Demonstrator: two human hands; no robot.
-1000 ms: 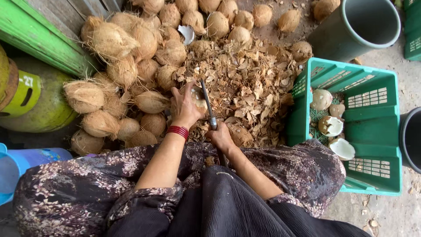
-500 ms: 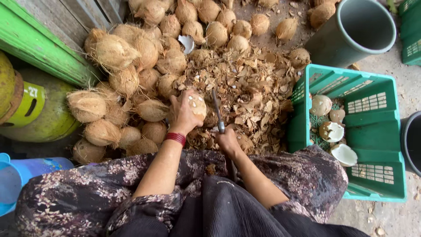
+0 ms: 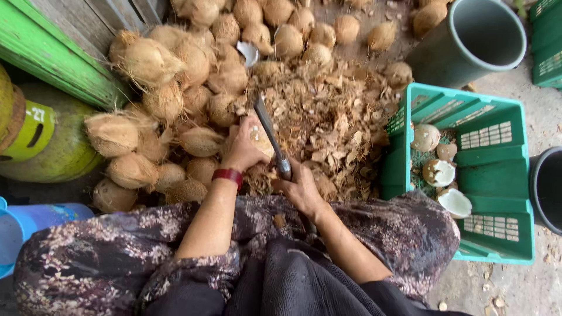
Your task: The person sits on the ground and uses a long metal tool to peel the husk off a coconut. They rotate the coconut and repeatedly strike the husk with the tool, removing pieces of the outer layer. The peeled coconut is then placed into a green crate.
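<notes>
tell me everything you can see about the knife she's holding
The knife is long and narrow, with a dull grey, metal-looking blade and a darker handle. The right hand grips the handle low down. The blade slants up and away to the left, its flat lying against the coconut that the left hand cups from the left. Below it lies the heap of brown husk chips. The edge is too blurred to judge.

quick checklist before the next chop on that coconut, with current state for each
1. Left hand grips the coconut: ok.
2. Right hand closed on the knife handle: ok.
3. Blade clear of left fingers: cannot tell, it lies right beside them.
4. Husk scraps are piled under the work, so footing is not ok.
5. Green crate has room beside the peeled pieces: ok.
</notes>
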